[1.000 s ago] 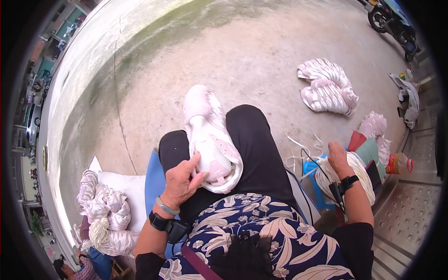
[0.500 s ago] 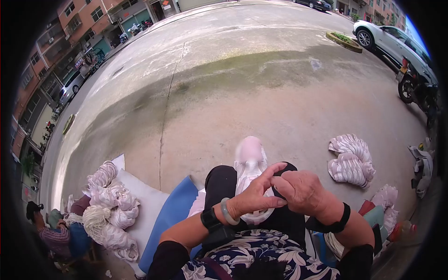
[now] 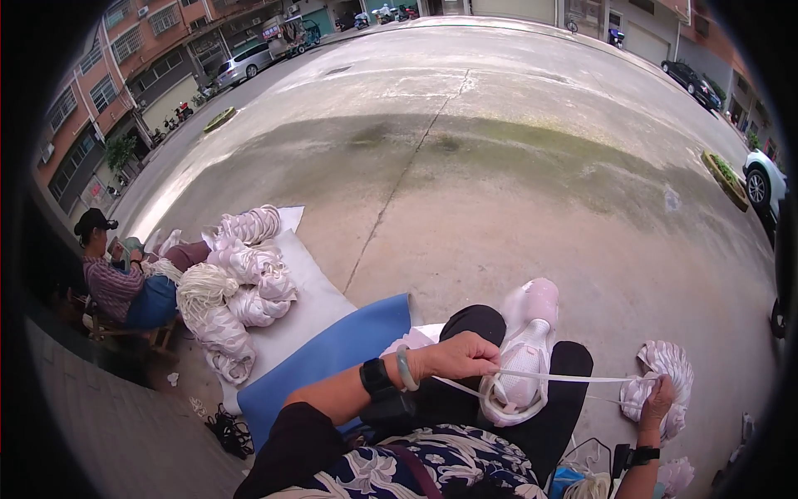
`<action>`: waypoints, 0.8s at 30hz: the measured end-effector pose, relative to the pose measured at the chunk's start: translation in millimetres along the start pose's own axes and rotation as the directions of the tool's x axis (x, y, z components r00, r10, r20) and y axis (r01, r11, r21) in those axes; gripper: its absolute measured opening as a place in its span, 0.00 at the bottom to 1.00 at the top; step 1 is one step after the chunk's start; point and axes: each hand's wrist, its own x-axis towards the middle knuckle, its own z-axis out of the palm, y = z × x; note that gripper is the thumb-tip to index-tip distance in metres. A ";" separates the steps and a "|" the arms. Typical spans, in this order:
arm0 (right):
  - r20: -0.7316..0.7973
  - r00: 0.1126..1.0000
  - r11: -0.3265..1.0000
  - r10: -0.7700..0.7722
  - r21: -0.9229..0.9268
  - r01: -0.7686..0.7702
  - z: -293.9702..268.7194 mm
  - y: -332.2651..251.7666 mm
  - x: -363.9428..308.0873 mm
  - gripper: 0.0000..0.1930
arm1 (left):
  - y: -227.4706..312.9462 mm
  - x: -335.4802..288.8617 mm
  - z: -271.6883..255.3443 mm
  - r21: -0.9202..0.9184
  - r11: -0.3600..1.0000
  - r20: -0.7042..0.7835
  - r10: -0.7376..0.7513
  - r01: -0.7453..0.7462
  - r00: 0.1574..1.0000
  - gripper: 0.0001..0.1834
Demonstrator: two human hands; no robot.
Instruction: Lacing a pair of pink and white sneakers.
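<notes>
A pink and white sneaker upper (image 3: 524, 366) stands between my knees, its pink toe pointing away from me. My left hand (image 3: 465, 356) is closed in a pinch on a flat white shoelace (image 3: 573, 378), just left of the shoe's opening. Well out to the right, my right hand (image 3: 657, 403) pinches the same lace, which stretches almost level across the upper. A second stretch of lace runs lower, near the shoe's opening. Behind my right hand lies a bundle of pink and white uppers (image 3: 667, 366).
On my left, a white sheet (image 3: 312, 279) and a blue mat (image 3: 332, 378) lie on the concrete. Several bundled uppers (image 3: 262, 306) and a hank of white laces (image 3: 204, 291) rest there. A seated person (image 3: 116, 274) works beyond. Black cords (image 3: 229, 432) lie near the wall.
Both hands were together above the shoe; now they are wide apart. The right hand has moved far right, drawing the lace out straight. My view has swung to the left.
</notes>
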 end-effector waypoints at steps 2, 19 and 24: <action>-0.120 0.987 0.991 0.110 -0.069 -0.119 15.2 45.2 -20.1 0.06 | 1.4 -16.2 -9.4 0.076 0.992 -0.061 -0.097 0.102 0.993 0.08; 0.247 0.863 0.852 -0.441 0.417 0.316 42.4 -184.5 1.8 0.21 | -61.0 1.9 27.8 0.694 0.710 -0.376 0.215 0.120 0.901 0.07; 0.370 0.806 0.869 -0.461 0.374 0.326 61.1 -189.2 -4.9 0.25 | -61.5 7.8 10.5 0.570 0.815 -0.371 0.140 0.106 0.918 0.09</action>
